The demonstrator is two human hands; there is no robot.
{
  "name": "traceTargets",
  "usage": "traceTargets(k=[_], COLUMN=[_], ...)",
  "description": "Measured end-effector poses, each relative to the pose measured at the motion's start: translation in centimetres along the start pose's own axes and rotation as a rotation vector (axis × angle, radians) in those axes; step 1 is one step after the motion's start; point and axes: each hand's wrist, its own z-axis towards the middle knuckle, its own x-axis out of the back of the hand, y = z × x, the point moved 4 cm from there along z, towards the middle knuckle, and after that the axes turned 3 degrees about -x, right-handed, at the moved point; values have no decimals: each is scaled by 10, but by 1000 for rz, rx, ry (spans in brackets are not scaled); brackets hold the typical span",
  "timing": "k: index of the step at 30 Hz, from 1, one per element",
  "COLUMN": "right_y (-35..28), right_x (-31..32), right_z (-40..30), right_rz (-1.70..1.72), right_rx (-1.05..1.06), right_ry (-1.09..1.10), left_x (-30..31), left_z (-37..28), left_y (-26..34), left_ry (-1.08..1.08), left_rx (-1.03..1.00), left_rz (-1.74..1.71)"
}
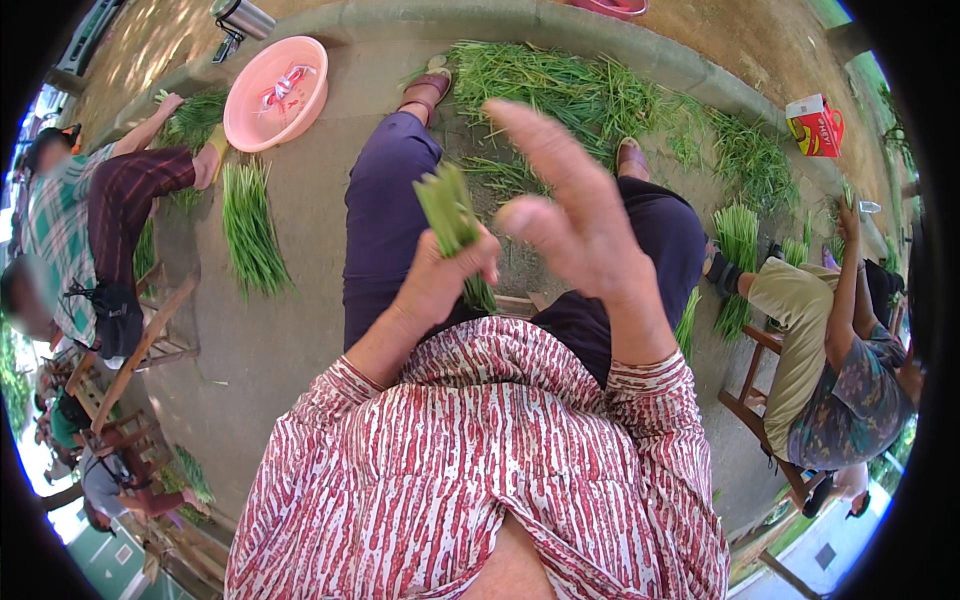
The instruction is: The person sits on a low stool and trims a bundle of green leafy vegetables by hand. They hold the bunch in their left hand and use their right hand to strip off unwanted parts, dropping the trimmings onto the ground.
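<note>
My left hand [442, 274] is wrapped around a bunch of long green stalks [448, 202], holding it over my lap. The bunch's pale, even ends point up and away from me, and its lower end shows below my fist. To the right, my right hand [574, 210] is raised with fingers extended and slightly blurred; nothing shows in it. Beyond my hands, a loose heap of green stalks and leaves [547, 90] lies on the concrete ground between and past my feet.
Left stands a pink plastic basin [319, 97] holding red-and-white ties [285, 86], near a laid-out bundle of stalks [251, 229]. Seated people flank me: one left [135, 172], one right [802, 300]. More bundles [736, 236] lie right. A low concrete curb [420, 21] curves behind, with a red box [814, 127].
</note>
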Motion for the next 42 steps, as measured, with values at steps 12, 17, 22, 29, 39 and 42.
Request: traceTargets(k=[12,17,22,29,39,42], right_y=[68,83,82,69,66,75], right_x=[17,21,16,-2,-22,-24], right_z=[-95,-126,-132,-121,-98,-101], right_rz=[539,647,588,515,257,157], right_rx=[-591,-702,-736,-753,-691,-721], right_ry=[456,573,514,340,65,2], left_x=[80,108,120,131,118,119], left_z=[-3,-12,-16,-23,-29,-32], left_y=[100,110,115,119,131,133], left_ry=[89,49,4,-37,-116,-129], left_rx=[-319,-365,-401,-444,-505,-507], left_rz=[-689,-844,-900,-907,-849,-834])
